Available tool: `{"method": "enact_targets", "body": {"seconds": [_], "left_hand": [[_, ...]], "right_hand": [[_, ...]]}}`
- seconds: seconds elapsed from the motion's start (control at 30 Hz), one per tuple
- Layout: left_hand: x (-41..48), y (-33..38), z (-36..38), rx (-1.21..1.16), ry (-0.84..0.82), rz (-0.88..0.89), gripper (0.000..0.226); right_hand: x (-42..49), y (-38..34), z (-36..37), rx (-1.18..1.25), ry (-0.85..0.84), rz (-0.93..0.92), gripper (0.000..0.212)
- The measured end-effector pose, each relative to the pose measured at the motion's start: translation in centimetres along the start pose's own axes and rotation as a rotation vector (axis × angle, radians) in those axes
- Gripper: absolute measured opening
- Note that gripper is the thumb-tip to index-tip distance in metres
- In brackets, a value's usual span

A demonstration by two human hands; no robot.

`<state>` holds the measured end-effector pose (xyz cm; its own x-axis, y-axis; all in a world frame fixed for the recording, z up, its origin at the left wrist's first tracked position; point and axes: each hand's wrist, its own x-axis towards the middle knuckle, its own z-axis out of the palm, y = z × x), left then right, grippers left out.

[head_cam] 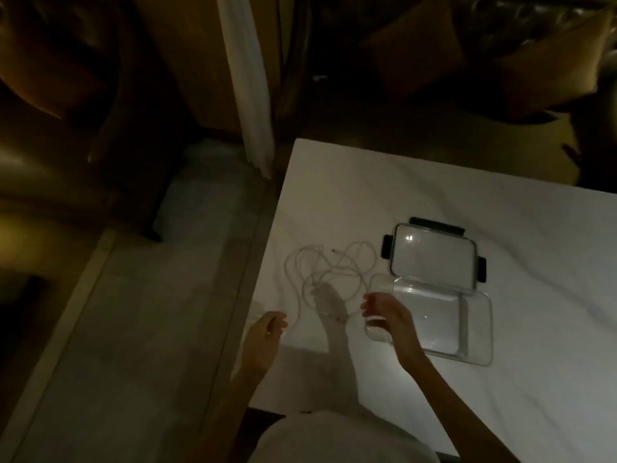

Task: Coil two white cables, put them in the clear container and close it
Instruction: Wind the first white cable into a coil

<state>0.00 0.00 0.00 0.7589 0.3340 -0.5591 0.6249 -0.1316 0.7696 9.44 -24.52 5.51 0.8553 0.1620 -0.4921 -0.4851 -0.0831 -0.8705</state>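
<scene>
Tangled white cables (329, 272) lie loose on a white sheet near its left edge. To their right stands a clear container (444, 324), open, with its lid (434, 257) with black clips lying just behind it. My left hand (267, 332) hovers at the sheet's left edge, fingers loosely curled, close to a cable strand; whether it holds the strand is unclear. My right hand (382, 314) is over the container's left end, fingers apart, holding nothing I can see.
The white sheet (467, 195) covers a bed or table whose left edge drops to a pale tiled floor (150, 312). A white curtain (247, 78) hangs behind. Dark furniture and cushions (500, 61) fill the dim background.
</scene>
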Motion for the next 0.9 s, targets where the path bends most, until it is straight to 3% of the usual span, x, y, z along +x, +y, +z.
{"method": "enact_targets", "body": {"seconds": [0.07,0.13,0.2,0.33,0.47,0.53,0.6,0.67,0.77,0.9], "left_hand": [[1.9,-1.5,1.1,0.342,0.048,-0.038,0.016],[2.8,-3.3,2.7,0.660,-0.003,-0.063,0.041],[3.3,-5.1,3.9,0.843,-0.030,-0.064,0.057],[4.9,-6.6,3.5,0.934,-0.050,0.001,0.047],[5.8,-4.8,2.4,0.575,-0.214,-0.025,0.032],[5.3,-2.4,1.7,0.424,-0.250,-0.072,0.028],[4.7,0.7,0.5,0.208,-0.265,-0.158,0.021],[3.9,4.4,-1.0,-0.035,-0.293,-0.179,0.025],[2.3,11.3,-3.7,-0.094,-0.365,-0.037,0.033],[-1.9,22.5,-7.4,-0.016,-0.487,0.308,0.029]], "right_hand": [[1.8,2.0,1.9,-0.364,-0.006,-0.049,0.016],[3.4,4.7,4.3,-0.719,-0.100,-0.089,0.014],[4.9,7.2,6.4,-1.038,-0.271,-0.126,0.028],[6.7,8.0,9.7,-1.355,-0.489,-0.193,0.051],[8.0,8.2,10.7,-1.533,-0.562,-0.439,0.068],[8.9,8.3,10.4,-1.535,-0.627,-0.519,0.059],[9.6,7.0,10.1,-1.420,-0.658,-0.581,0.035],[9.6,4.3,9.6,-1.206,-0.548,-0.644,0.023],[8.4,-1.7,9.3,-0.897,-0.388,-0.703,0.037],[5.9,-11.8,9.7,-0.615,-0.312,-0.790,0.034]]}}
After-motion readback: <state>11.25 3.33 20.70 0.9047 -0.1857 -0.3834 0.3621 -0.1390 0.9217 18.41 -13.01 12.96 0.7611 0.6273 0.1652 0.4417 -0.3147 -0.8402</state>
